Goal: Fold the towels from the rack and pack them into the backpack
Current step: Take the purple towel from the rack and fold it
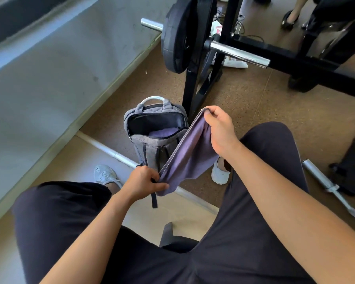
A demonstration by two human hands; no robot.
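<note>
Over on the left, a grey wall (49, 83) runs along a pale trim, and a white sneaker (104, 174) stands on the tan floor (86, 160) beside it. A silver bar (119, 155) lies slantwise across the floor, passing behind the bag. Now the left hand (142, 182): fingers curled, it pinches the lower corner of a purple-grey towel (190, 152), low between the knees. Behind it stands the grey backpack (152, 142), upright and fully unzipped, mouth gaping wide toward us, and a folded towel (162, 132) of the same colour already sits inside, with dark room above it. The held towel's hemmed edge is drawn taut on a diagonal, crossing in front of the bag's right side. Up top, the right hand (219, 130) grips the upper corner, fingers curled over the hem. The bag's right side stands just beside the upright of the black rack (194, 89), so that flank is tight, while brown floor lies open to its left. A black weight plate (178, 35) hangs on a chrome sleeve (238, 53) above. Behind the rack a white packet (217, 29) shows red print, too small to read. Further right come a white shoe (219, 173) and a second chrome bar (326, 183).
</note>
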